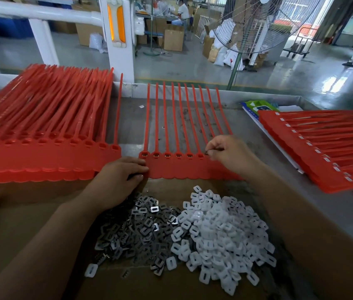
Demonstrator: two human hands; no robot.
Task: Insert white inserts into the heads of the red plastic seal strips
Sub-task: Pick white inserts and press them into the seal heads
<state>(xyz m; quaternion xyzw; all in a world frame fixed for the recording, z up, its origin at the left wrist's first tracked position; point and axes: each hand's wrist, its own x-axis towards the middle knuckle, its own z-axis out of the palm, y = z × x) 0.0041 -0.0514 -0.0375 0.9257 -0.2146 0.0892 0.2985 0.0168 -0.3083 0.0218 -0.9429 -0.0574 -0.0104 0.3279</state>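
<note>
1. Holding the joined row of red seal strips (pixel 177 167) flat on the counter (pixel 132 118), the left hand (pixel 119 180) grips the row's near-left corner with thumb and curled fingers closed on the edge. This grip probably keeps the row from sliding while the other hand works.
2. The right hand (pixel 227 154) pinches a small dark piece (pixel 207 153) between thumb and forefinger, right at a head in the row.
3. The heads (pixel 167 155) between the two hands each show a dark piece seated. None shows white, so the white-insert step looks not yet begun on this row.
4. The white inserts (pixel 221 230) lie in a loose heap on cardboard (pixel 30 213), nearer the person than the right hand and between the forearms. A heap of dark metal clips (pixel 141 224) touches it, just below the left hand. Both sit within short reach of either hand, apparently for quick picking.
5. Outboard of the left hand lies a left stack (pixel 41 131) of strips with open heads, presumably awaiting work.
6. Outboard of the right hand, a right stack (pixel 314 152) shows white in its heads, presumably finished.
7. Beyond the right hand lies a green and blue packet (pixel 257 106); its print is too small to read. No brand or marking is legible on the strips.
</note>
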